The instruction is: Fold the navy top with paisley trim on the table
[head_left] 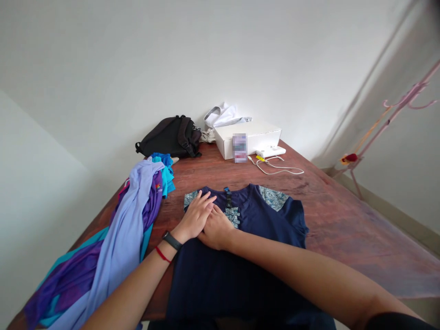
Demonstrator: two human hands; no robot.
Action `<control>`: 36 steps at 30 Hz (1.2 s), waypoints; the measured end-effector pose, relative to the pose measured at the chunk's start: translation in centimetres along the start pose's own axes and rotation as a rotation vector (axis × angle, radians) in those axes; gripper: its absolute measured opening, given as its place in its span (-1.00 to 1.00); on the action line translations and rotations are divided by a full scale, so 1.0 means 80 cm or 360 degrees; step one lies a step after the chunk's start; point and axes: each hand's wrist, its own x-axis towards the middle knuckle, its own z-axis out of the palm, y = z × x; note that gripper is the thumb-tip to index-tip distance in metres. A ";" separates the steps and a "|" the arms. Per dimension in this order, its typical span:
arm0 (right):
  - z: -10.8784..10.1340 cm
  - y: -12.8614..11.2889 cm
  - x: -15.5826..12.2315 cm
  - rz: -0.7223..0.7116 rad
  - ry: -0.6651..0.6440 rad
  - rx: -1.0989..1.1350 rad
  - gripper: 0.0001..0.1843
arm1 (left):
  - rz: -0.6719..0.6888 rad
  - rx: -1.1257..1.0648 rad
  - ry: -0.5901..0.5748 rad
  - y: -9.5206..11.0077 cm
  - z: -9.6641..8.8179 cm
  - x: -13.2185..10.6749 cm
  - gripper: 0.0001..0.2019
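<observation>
A navy T-shirt (220, 275) with patterned shoulder patches and a patterned strip below the neckline lies spread on the table, neck facing away from me. My left hand (196, 216) rests flat near the shirt's left shoulder, fingers stretched out, partly overlapping my right hand. Palm down on the shirt's chest, my right hand (219, 229) has its fingers extended; some of them are hidden by the left hand. Neither hand grips the cloth. A dark label shows inside the collar. On my left wrist are a black band (172, 240) and a red string (162, 254).
Left of the shirt, lilac, purple and turquoise clothes (120, 243) are heaped on the wooden table (343, 238). Behind stand a black backpack (168, 135), a white box (263, 133), a white device (271, 151) and its cable (285, 172). A pink rack (395, 114) stands at right.
</observation>
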 end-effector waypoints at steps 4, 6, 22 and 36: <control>0.001 -0.002 -0.001 -0.0041 -0.0026 -0.0030 -0.29 | -0.0023 0.0054 -0.0027 0.005 -0.005 0.001 -0.37; 0.002 -0.002 -0.001 -0.0050 -0.0058 -0.0038 -0.32 | -0.0035 0.0092 -0.0066 0.008 -0.006 0.002 -0.39; 0.004 -0.001 0.002 0.0098 -0.0045 0.0098 -0.23 | -0.0030 -0.0069 0.0071 0.005 -0.008 0.003 -0.43; 0.008 0.002 0.001 0.0082 -0.0064 0.0088 -0.18 | -0.0259 0.0245 -0.0033 -0.017 0.002 0.000 -0.27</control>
